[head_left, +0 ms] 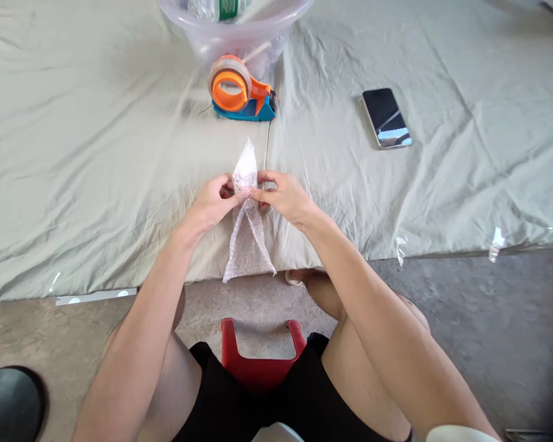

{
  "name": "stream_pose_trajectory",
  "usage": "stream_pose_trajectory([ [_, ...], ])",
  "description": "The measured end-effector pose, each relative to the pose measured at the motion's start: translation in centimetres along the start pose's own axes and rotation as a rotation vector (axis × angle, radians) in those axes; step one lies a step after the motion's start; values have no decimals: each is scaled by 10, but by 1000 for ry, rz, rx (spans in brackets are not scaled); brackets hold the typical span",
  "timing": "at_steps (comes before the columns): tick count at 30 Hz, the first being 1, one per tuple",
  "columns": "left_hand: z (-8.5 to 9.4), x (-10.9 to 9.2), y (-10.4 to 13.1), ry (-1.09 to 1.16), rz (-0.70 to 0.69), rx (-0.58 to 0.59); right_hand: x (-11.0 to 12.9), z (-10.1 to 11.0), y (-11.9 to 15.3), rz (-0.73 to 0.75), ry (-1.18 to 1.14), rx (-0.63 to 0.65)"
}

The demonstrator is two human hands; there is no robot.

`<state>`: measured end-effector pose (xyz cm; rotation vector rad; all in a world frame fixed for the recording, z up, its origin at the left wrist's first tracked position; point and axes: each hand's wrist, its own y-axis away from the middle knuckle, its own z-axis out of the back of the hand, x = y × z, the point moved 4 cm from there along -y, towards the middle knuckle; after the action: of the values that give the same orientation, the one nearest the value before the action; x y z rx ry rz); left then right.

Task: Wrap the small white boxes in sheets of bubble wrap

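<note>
A piece of bubble wrap (250, 245) lies at the table's front edge, folded to a point at its far end and spread wider at its near end. My left hand (214, 204) pinches its left side, thumb on top. From the right, my right hand (286, 195) grips it the same way, and the two thumb tips meet over the middle. Whatever the wrap may contain cannot be made out. Beyond the hands stands an orange and blue tape dispenser (244, 92) with a roll of clear tape.
Behind the dispenser is a translucent plastic basin (239, 31) with items inside. A phone (386, 118) lies to the right on the cloth-covered table (96, 153). Tape strips (496, 244) hang at the front edge. A red stool (260, 368) is below me.
</note>
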<state>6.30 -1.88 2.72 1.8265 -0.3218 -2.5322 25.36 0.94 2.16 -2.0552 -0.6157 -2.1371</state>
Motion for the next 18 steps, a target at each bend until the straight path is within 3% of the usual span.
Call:
stream_pose_trajectory([
  [5, -4, 7, -4, -16, -185, -169, 0, 4, -18, 192, 90, 22],
  [10, -6, 0, 2, -139, -303, -306, 6, -2, -18, 337, 251, -2],
  [18, -16, -8, 17, -238, -476, -351, 9, -6, 2, 477, 488, -114],
])
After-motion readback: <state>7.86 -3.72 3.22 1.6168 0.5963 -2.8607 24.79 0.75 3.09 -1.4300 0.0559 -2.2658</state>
